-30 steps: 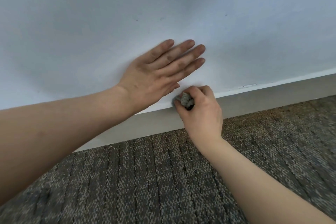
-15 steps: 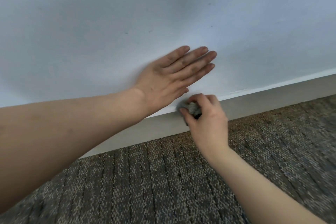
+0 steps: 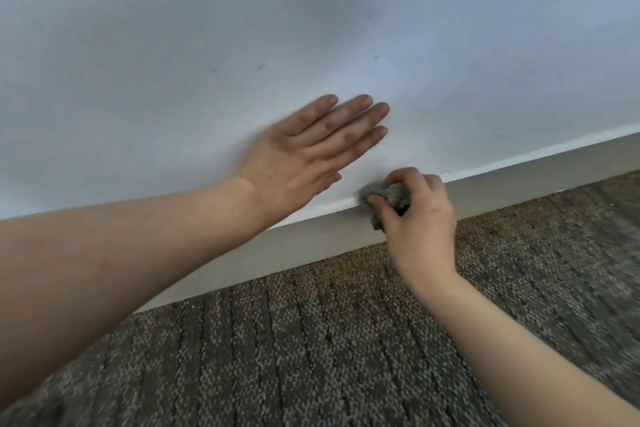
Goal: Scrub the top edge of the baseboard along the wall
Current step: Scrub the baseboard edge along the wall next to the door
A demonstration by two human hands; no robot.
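Pale wall (image 3: pixel 173 28), right hand (image 3: pixel 420 222) pinching scrub pad (image 3: pixel 379 194), baseboard (image 3: pixel 277 250)

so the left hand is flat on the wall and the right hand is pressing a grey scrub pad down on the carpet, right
Not quite. The left hand is flat on the wall, but the head view shows the right hand pressing the grey scrub pad on the top edge of the baseboard, not the carpet.

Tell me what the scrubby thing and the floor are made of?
The scrubby thing, pinched in the right hand, looks like a grey wad of steel wool or a rough scouring pad: dull, fuzzy and crumpled. I can't say which. The floor looks like carpet: speckled grey-brown loops in ribbed rows, matte and nubbly.
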